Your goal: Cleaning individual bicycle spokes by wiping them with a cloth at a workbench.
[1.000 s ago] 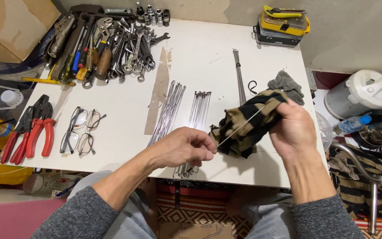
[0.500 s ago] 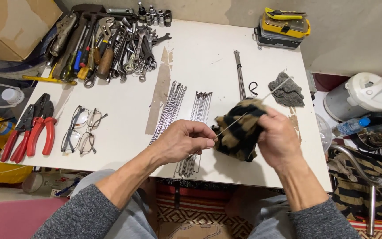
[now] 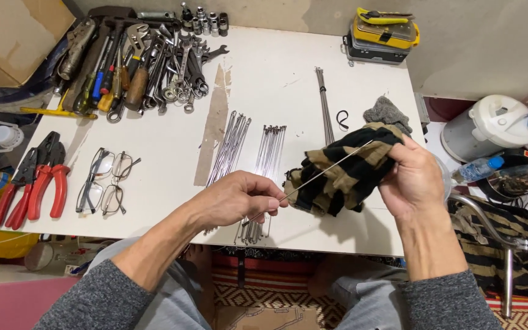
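Note:
My left hand [image 3: 239, 198] pinches the near end of a thin metal spoke [image 3: 328, 172] over the front of the white table [image 3: 276, 67]. The spoke runs up and to the right across a black-and-tan striped cloth [image 3: 343, 171]. My right hand [image 3: 414, 177] grips that cloth from the right side, wrapped around the spoke's far part. Two bundles of similar spokes [image 3: 230, 146] [image 3: 269, 150] lie on the table just behind my left hand.
A heap of wrenches, screwdrivers and sockets [image 3: 142, 61] fills the back left. Red pliers [image 3: 29, 183] and two pairs of glasses [image 3: 105, 183] lie at the left. A yellow case [image 3: 383, 30], a grey rag [image 3: 387, 113], long rods [image 3: 324, 104] and a white kettle [image 3: 490, 125] are to the right.
The cloth in my right hand slid down the spoke toward my left hand, then back up to the right. My left hand stayed nearly still.

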